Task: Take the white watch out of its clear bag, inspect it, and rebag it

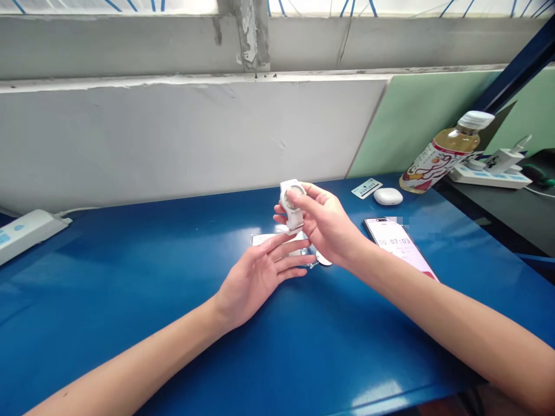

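Above the blue surface (pixel 130 300), the left hand (pixel 255 277) lies open, fingers outstretched, beside the right hand (pixel 325 225), which pinches a small white round-faced device (pixel 293 203) held upright, long axis vertical, face toward the camera.

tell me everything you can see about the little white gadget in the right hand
The white gadget is small and looks like plastic, with a round face ringed in grey on top and a narrower block below. It is held upright above the blue table, face towards the camera. The right hand holds it, thumb on the face and fingers behind. The open left hand lies below, apart from it.
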Demonstrator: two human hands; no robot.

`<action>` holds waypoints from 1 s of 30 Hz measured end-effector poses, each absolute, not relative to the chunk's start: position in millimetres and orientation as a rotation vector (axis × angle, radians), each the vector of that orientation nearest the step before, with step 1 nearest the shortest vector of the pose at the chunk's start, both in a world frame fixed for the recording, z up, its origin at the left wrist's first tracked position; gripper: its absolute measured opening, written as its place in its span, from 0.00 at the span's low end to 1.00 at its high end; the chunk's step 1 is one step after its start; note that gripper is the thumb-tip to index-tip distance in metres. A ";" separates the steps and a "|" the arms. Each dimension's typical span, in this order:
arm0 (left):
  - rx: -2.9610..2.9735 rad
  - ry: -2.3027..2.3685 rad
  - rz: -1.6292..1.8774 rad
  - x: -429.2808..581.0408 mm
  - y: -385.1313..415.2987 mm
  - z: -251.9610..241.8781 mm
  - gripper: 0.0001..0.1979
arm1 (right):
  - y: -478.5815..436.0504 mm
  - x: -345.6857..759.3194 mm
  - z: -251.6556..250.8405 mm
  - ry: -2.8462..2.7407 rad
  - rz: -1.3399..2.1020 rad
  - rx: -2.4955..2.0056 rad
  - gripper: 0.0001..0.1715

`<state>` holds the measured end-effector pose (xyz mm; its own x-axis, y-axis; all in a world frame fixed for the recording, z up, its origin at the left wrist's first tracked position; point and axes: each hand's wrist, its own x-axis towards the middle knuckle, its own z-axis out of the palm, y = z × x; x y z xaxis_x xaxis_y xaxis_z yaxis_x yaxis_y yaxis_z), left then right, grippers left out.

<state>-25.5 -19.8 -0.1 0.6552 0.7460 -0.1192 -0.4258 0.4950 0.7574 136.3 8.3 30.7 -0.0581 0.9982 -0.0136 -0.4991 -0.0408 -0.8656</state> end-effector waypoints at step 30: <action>1.041 0.749 0.689 -18.2 -27.0 3.5 0.18 | 1.3 131.4 31.8 -0.922 1.709 -0.857 0.13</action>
<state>-18.2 -27.0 3.5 0.5678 0.7956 -0.2114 -0.1445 0.3492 0.9258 131.4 1.3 31.8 -0.2758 0.9530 -0.1255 -0.4188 -0.2367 -0.8767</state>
